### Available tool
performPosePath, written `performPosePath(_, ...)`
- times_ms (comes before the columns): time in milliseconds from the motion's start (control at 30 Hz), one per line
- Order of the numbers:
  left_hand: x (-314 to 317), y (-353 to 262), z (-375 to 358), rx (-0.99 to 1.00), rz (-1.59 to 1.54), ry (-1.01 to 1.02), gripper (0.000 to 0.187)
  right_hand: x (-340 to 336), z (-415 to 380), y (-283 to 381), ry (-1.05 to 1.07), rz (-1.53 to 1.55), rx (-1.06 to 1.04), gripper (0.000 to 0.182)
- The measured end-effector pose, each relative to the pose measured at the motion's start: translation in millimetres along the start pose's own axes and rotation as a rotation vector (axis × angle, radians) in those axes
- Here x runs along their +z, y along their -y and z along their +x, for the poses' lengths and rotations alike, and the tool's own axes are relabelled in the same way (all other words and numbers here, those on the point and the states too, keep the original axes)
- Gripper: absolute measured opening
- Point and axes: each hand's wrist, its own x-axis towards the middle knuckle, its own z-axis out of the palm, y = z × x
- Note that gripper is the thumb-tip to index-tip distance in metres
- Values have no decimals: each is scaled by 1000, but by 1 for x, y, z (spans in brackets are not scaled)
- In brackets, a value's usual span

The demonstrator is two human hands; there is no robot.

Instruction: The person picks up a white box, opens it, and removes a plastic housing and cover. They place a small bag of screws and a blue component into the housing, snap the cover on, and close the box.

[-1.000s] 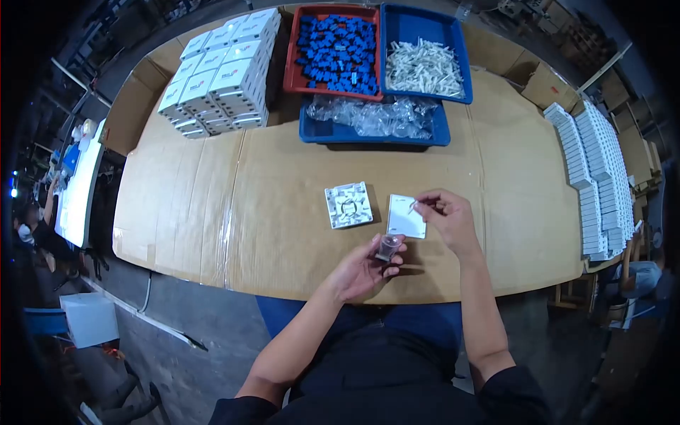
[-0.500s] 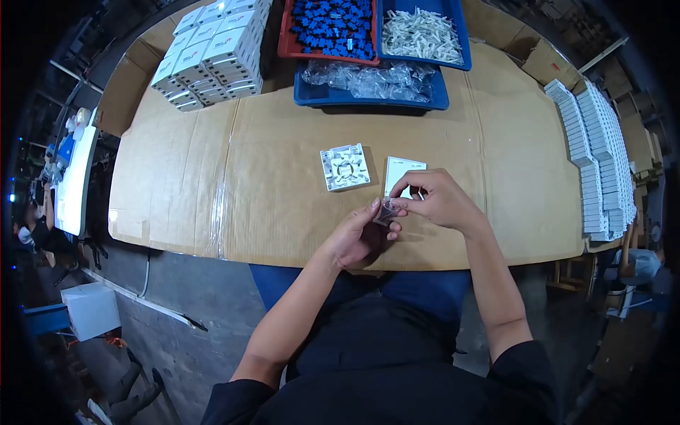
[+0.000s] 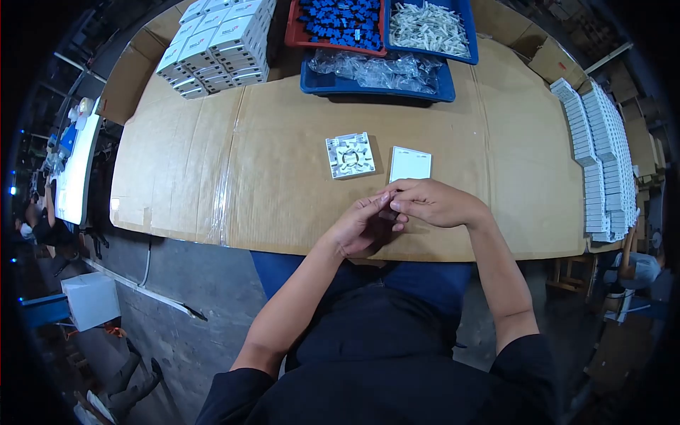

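My left hand (image 3: 360, 223) is closed, palm turned up, thumb and fingers pinched close to the board's front edge. Against its fingertips my right hand (image 3: 435, 202) is closed too, its fingers bent over the same spot. Between them is a small clear plastic bag, almost wholly covered by the fingers now; what is inside cannot be made out. Just beyond the right hand lies a flat white cover plate (image 3: 411, 164). Left of that plate rests a square white plastic box (image 3: 350, 156), its inside with a round middle part facing up.
Cardboard (image 3: 283, 191) covers the table. At the back stand a red tray (image 3: 292, 35) of blue parts, a blue tray (image 3: 473, 42) of white parts and a blue tray (image 3: 312, 83) of clear bags. White boxes (image 3: 212, 49) are stacked left, white pieces (image 3: 602, 163) right. Other people are at the sides.
My right hand has come down and closer over my left fingertips, covering the bag that showed before. The whole view has shifted slightly; the box and plate still lie on the cardboard.
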Motion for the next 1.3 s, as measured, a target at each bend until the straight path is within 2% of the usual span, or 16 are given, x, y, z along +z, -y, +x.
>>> performPosePath(133, 12, -9, 0, 7, 171, -17, 43, 0, -8, 11, -77, 112, 70, 28)
performPosePath(233, 37, -21, -5, 8, 199, -97, 45, -4, -13, 10, -148, 91, -52, 28)
performPosePath(333, 32, -28, -1, -8, 250, -61, 43, -6, -17, 13, -124, 21, -131, 28)
performPosePath(433, 45, -35, -1, 37, 306, -83, 42, -4, -20, 19, -187, 88, -103, 30)
performPosePath(533, 54, -40, 1, 78, 355, -89, 43, -11, -24, 28, -201, 41, -196, 33)
performPosePath(633, 52, -42, 5, 58, 368, -67, 40, -10, -22, 33, -216, -51, -144, 36)
performPosePath(733, 51, -43, 6, 42, 381, -78, 38, -18, -23, 26, -221, -83, -242, 38)
performPosePath(933, 38, -36, 8, 61, 388, -54, 40, -20, -21, 25, -164, -39, -135, 34)
performPosePath(967, 41, -37, 6, 30, 385, -90, 44, -26, -21, 20, -195, 26, -111, 27)
performPosePath(1067, 36, -32, 1, 23, 323, -88, 48, -64, -18, 10, -368, -141, -175, 24)
performPosePath(1100, 32, -28, 1, 35, 281, -82, 51, -81, -12, 1, -469, -62, -101, 22)
performPosePath(1167, 29, -25, -1, 3, 158, -62, 54, -121, 0, 1, -711, -227, -37, 25)
performPosePath(1300, 8, -13, -3, -26, 23, -59, 57, -207, 26, -22, -1102, -575, -31, 19)
